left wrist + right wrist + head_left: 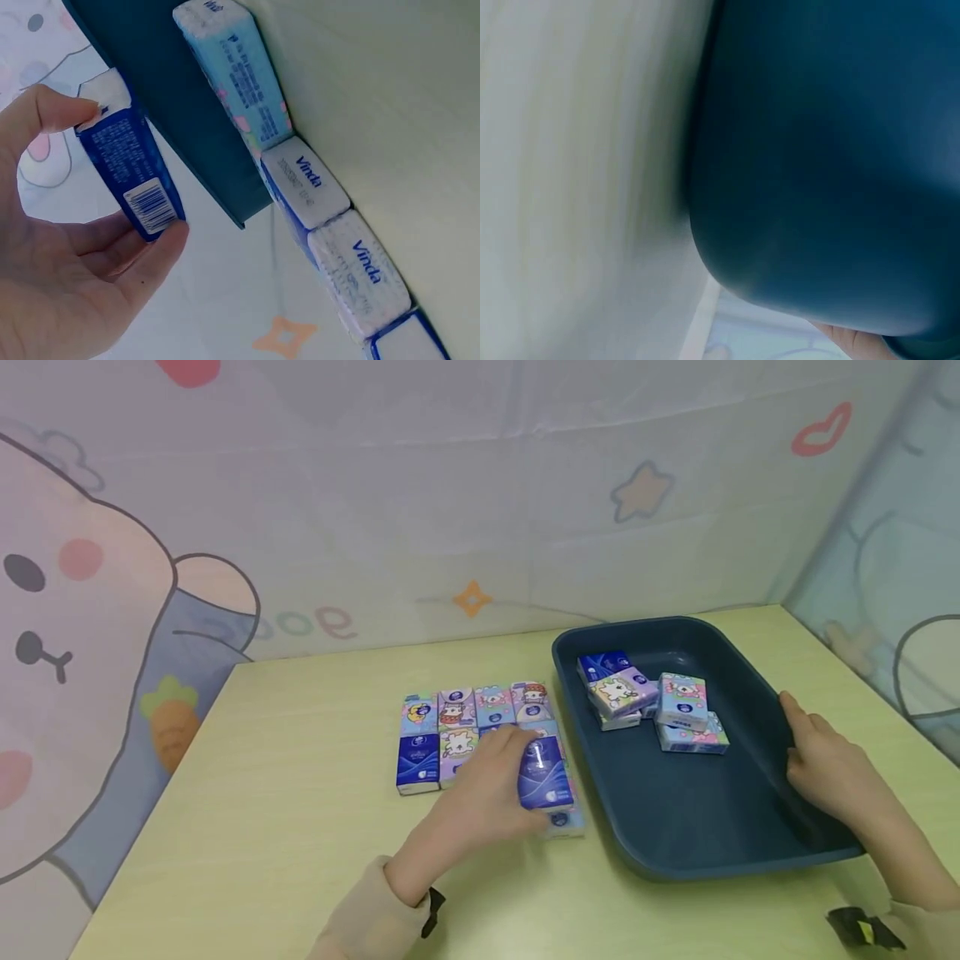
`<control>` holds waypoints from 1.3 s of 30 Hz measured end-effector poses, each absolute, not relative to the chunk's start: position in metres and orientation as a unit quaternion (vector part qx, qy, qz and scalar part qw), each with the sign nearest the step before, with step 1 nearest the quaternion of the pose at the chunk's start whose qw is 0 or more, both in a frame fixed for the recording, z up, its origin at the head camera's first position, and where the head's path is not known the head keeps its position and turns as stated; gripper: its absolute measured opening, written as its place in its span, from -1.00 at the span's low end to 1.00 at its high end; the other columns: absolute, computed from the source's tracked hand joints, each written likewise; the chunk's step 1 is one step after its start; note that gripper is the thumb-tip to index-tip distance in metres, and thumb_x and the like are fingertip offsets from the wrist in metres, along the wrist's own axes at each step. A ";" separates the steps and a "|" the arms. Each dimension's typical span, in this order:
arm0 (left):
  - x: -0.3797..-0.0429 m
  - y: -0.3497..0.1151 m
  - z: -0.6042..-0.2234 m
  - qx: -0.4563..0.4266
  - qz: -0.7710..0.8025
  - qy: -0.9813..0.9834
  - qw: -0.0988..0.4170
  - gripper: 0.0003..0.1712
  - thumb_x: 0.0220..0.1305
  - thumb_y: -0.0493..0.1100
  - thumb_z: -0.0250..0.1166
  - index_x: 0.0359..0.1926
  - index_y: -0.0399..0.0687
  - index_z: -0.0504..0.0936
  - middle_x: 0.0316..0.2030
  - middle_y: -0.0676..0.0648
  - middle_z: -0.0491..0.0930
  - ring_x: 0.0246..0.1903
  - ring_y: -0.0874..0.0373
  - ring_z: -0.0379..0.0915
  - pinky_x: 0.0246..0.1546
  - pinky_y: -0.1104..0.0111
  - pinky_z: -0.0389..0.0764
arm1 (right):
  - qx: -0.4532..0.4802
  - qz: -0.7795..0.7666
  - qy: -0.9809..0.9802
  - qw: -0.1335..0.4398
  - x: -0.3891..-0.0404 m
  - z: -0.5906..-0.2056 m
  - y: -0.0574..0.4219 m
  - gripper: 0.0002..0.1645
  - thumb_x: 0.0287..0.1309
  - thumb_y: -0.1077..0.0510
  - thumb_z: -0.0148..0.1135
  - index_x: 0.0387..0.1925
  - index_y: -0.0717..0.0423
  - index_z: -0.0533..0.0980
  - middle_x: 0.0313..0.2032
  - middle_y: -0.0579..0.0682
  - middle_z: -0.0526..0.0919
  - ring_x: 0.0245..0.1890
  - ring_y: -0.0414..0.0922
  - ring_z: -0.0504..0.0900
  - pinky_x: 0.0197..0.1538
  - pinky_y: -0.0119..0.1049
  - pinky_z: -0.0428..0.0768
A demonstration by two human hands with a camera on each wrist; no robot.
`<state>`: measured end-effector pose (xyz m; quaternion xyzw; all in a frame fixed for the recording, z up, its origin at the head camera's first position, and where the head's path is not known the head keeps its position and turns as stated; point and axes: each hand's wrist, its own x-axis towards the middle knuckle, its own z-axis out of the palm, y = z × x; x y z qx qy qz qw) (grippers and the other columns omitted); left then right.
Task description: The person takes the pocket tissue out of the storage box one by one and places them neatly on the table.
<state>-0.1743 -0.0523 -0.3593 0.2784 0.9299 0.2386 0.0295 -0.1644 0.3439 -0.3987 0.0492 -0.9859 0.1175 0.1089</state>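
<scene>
My left hand [483, 797] pinches a dark blue tissue pack [546, 772] between thumb and fingers, above the near right part of a block of tissue packs on the table. In the left wrist view, that pack [124, 157] shows its barcode side, with the thumb on its white end. My right hand [836, 768] grips the right rim of a dark teal plastic tray [705, 818]. Several patterned and blue packs [682, 697] lie loosely piled toward the tray's far end. The tray's outer wall [817, 165] fills much of the right wrist view.
Packs such as a blue one [417, 764] and a purple one [457, 708] lie side by side in rows, left of the tray. The pale wood-look table [300, 760] extends leftward. A cartoon-printed cloth [420, 510] hangs behind it.
</scene>
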 end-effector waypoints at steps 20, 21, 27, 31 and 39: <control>-0.181 -0.062 -0.366 0.247 0.145 0.956 0.059 -0.01 -0.17 0.06 0.56 0.25 -0.28 0.35 0.08 -0.16 0.47 0.07 -0.03 0.41 0.19 0.17 0.50 | 0.045 0.117 -0.988 0.094 -0.163 -0.398 0.346 -0.15 0.03 0.46 -0.02 0.35 0.62 -0.08 -0.11 0.67 0.35 -0.39 0.37 0.50 -0.58 -0.04 0.40; -0.181 -0.062 -0.366 0.248 0.140 0.957 0.061 -0.01 -0.18 0.04 0.56 0.24 -0.28 0.35 0.08 -0.16 0.47 0.06 -0.03 0.41 0.19 0.17 0.50 | 0.044 0.117 -0.988 0.094 -0.163 -0.398 0.345 -0.16 0.03 0.46 -0.02 0.34 0.62 -0.08 -0.11 0.67 0.35 -0.38 0.38 0.50 -0.58 -0.04 0.40; -0.180 -0.066 -0.366 0.260 0.121 0.956 0.067 -0.01 -0.23 -0.04 0.57 0.25 -0.28 0.34 0.09 -0.16 0.48 0.08 -0.03 0.42 0.16 0.18 0.51 | 0.046 0.119 -0.987 0.094 -0.162 -0.398 0.344 -0.16 0.04 0.45 -0.03 0.35 0.61 -0.08 -0.12 0.66 0.36 -0.42 0.34 0.51 -0.60 -0.08 0.38; -0.179 -0.067 -0.367 0.261 0.116 0.955 0.076 0.04 -0.24 -0.04 0.59 0.28 -0.28 0.32 0.15 -0.18 0.45 0.12 -0.05 0.41 0.18 0.17 0.50 | 0.048 0.119 -0.987 0.094 -0.163 -0.398 0.344 -0.16 0.05 0.45 -0.03 0.35 0.61 -0.08 -0.12 0.66 0.36 -0.41 0.35 0.51 -0.60 -0.08 0.38; -0.178 -0.065 -0.369 0.259 0.115 0.955 0.086 0.07 -0.23 -0.07 0.58 0.32 -0.29 0.27 0.21 -0.18 0.41 0.17 -0.06 0.39 0.19 0.15 0.50 | 0.052 0.121 -0.986 0.102 -0.163 -0.398 0.343 -0.16 0.03 0.46 -0.01 0.34 0.61 -0.07 -0.13 0.66 0.36 -0.47 0.28 0.50 -0.60 -0.09 0.37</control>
